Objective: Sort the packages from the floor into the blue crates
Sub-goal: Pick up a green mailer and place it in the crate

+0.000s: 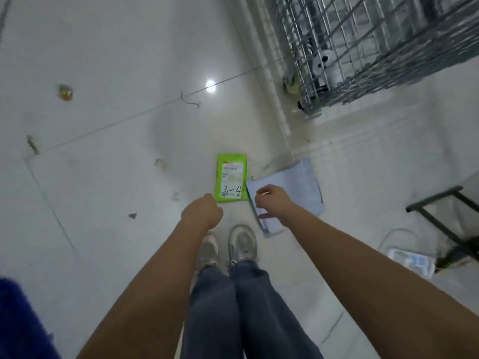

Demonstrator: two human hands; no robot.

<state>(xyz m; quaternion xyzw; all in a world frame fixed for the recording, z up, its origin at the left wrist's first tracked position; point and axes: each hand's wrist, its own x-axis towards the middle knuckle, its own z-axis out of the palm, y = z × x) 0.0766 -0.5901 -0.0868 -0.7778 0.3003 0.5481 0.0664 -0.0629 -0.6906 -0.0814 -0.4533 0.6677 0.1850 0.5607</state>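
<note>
A green package [231,180] marked "3-4" lies flat on the white floor just ahead of my shoes. To its right is a light blue package [298,187], with its left edge raised off the floor. My right hand [270,200] is over that raised edge with its fingers curled on it. My left hand [202,212] hangs at the green package's near left corner, back of the hand up and fingers hidden beneath it. A blurred blue shape [18,322] fills the bottom left corner; I cannot tell if it is a crate.
A wire mesh cage cart [363,47] on wheels stands at the upper right. A black metal frame [445,224] and a clear plastic bag [412,263] are at the right. Small scraps of litter [64,92] dot the floor on the left.
</note>
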